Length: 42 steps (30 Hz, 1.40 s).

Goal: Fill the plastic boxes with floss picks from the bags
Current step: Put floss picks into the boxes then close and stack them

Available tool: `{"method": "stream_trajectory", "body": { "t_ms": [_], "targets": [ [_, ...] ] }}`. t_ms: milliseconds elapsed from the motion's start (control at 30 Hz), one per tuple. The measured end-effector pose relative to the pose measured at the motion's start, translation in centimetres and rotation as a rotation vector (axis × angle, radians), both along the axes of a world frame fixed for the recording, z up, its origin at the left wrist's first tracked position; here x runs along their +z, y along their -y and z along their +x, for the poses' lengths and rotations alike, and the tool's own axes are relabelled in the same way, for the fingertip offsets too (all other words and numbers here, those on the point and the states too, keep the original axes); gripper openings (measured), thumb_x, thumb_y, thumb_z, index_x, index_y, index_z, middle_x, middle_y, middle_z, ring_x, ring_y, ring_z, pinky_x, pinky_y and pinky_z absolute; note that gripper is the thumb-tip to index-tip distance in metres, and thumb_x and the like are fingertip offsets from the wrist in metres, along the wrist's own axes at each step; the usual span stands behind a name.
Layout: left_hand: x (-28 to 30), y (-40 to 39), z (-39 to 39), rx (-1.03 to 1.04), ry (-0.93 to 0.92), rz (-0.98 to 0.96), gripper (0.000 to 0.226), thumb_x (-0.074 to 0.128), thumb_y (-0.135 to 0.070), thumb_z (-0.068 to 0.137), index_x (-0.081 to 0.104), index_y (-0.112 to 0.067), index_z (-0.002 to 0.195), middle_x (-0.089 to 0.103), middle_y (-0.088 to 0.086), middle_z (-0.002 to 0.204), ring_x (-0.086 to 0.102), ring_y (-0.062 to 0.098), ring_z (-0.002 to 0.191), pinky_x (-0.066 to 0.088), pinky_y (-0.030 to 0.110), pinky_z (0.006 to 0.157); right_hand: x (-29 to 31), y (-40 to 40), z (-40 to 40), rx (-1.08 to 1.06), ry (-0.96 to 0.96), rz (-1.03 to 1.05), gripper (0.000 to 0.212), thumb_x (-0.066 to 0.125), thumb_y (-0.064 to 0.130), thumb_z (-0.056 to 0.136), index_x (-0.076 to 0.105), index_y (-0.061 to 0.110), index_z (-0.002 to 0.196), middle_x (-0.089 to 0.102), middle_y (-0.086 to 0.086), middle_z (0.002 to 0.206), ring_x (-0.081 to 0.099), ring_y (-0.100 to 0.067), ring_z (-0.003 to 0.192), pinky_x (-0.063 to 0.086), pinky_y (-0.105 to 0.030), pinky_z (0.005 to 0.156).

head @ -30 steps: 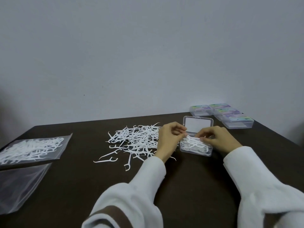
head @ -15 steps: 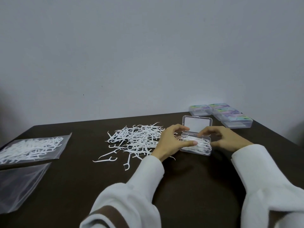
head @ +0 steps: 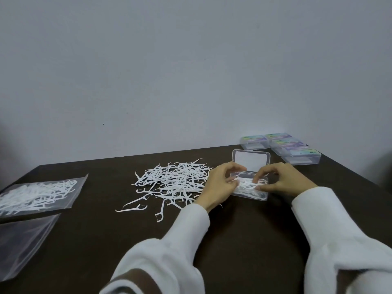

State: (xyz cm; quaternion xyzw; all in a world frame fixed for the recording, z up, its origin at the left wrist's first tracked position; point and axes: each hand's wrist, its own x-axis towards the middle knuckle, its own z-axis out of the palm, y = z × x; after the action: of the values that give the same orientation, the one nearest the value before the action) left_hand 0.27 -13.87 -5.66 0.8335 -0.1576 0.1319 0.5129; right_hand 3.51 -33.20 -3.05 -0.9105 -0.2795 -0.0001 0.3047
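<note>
A clear plastic box (head: 250,193) stands open on the dark table, its lid (head: 251,161) tipped up at the back, with white floss picks (head: 247,185) piled inside. My left hand (head: 218,184) and my right hand (head: 280,179) meet over the box, fingertips curled onto the picks in it. Whether the fingers pinch the picks or only press them is unclear. A loose heap of floss picks (head: 174,179) lies just left of my left hand. A clear bag holding floss picks (head: 36,195) lies at the far left.
Several shut plastic boxes with coloured labels (head: 297,149) sit at the back right corner. An empty clear bag (head: 21,240) lies at the front left edge. A few stray picks (head: 135,205) lie in front of the heap. A grey wall stands behind the table.
Both hands stayed at the open box. The left fingers curled from lying flat on the picks, and the right fingers came down from the box's far edge onto the picks.
</note>
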Motion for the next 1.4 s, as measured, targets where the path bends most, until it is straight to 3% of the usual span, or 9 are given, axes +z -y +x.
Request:
{"method": "stream_trajectory", "body": {
  "t_ms": [133,267,400,533,667,933,1100,1300,1400],
  "targets": [
    [-0.3,-0.1,0.4,0.097,0.100,0.093,0.030,0.063,0.001,0.084,0.066,-0.018,0.107,0.063,-0.003,0.112,0.057,0.007,0.103,0.041,0.009,0.088,-0.2,-0.7,0.0,-0.014,0.088,-0.013,0.025,0.076,0.023,0.075,0.056,0.037,0.079,0.064,0.007,0.093,0.058,-0.005,0.087,0.050,-0.023,0.082],
    [-0.5,-0.4,0.5,0.088,0.009,0.060,0.025,0.052,-0.002,0.092,0.062,-0.012,0.113,0.062,0.001,0.117,0.054,0.008,0.106,0.042,0.017,0.094,-0.3,-0.7,0.3,-0.051,0.153,-0.040,0.017,0.073,0.024,0.078,0.058,0.031,0.081,0.064,0.005,0.091,0.057,-0.003,0.079,0.048,-0.016,0.075],
    [-1.1,-0.6,0.6,0.087,-0.020,0.079,0.022,0.053,-0.005,0.093,0.062,-0.010,0.112,0.061,0.002,0.115,0.053,0.006,0.102,0.040,0.002,0.080,-0.4,-0.7,0.3,-0.116,0.189,-0.052,0.017,0.071,0.022,0.080,0.059,0.029,0.089,0.063,0.005,0.094,0.057,-0.005,0.081,0.048,-0.019,0.078],
    [-1.0,-0.6,0.6,0.105,-0.010,0.085,0.023,0.054,-0.001,0.090,0.064,-0.011,0.108,0.062,0.001,0.112,0.053,0.004,0.099,0.040,0.000,0.077,-0.7,-1.1,0.1,-0.163,0.212,-0.133,0.009,0.067,0.029,0.083,0.062,0.031,0.091,0.065,0.005,0.097,0.057,-0.006,0.084,0.047,-0.020,0.079],
    [-0.8,-0.5,0.3,0.114,-0.001,0.098,0.019,0.055,-0.011,0.092,0.066,-0.011,0.107,0.063,0.002,0.110,0.053,0.006,0.098,0.037,0.002,0.075,-0.6,-1.0,0.1,-0.195,0.282,-0.154,0.014,0.067,0.031,0.083,0.070,0.026,0.096,0.068,0.004,0.099,0.055,-0.004,0.082,0.045,-0.019,0.078],
    [-0.8,-0.5,0.2,0.139,-0.001,0.094,0.016,0.059,-0.014,0.091,0.070,-0.015,0.102,0.062,0.000,0.102,0.055,0.012,0.098,0.047,0.031,0.091,0.0,-0.4,0.1,-0.182,0.206,0.112,0.010,0.069,0.019,0.083,0.072,0.022,0.092,0.069,0.000,0.093,0.060,-0.012,0.085,0.044,-0.020,0.076],
    [-0.6,-0.2,-0.2,0.086,0.016,0.203,0.022,0.056,-0.017,0.093,0.070,-0.025,0.108,0.058,0.001,0.105,0.051,0.014,0.102,0.040,0.030,0.091,0.1,0.1,0.1,-0.235,0.241,0.193,0.012,0.067,0.017,0.084,0.072,0.017,0.095,0.064,0.002,0.087,0.055,-0.012,0.083,0.033,-0.007,0.065],
    [-0.2,0.0,-0.2,0.088,-0.037,0.405,0.047,0.039,-0.006,0.096,0.065,-0.039,0.116,0.048,-0.001,0.116,0.040,0.014,0.116,0.024,0.040,0.107,-0.8,0.2,0.9,-0.244,0.172,0.074,0.019,0.068,0.019,0.083,0.072,0.021,0.102,0.067,0.002,0.094,0.059,-0.012,0.085,0.047,-0.026,0.082],
    [-0.2,0.1,-0.4,0.135,-0.004,0.352,0.049,0.038,-0.005,0.095,0.066,-0.042,0.111,0.048,-0.005,0.113,0.040,0.009,0.114,0.018,0.037,0.106,-0.7,0.2,0.8,-0.221,0.177,0.114,0.016,0.071,0.017,0.081,0.067,0.028,0.092,0.067,0.002,0.089,0.061,-0.010,0.082,0.051,-0.027,0.083]
  ]
}}
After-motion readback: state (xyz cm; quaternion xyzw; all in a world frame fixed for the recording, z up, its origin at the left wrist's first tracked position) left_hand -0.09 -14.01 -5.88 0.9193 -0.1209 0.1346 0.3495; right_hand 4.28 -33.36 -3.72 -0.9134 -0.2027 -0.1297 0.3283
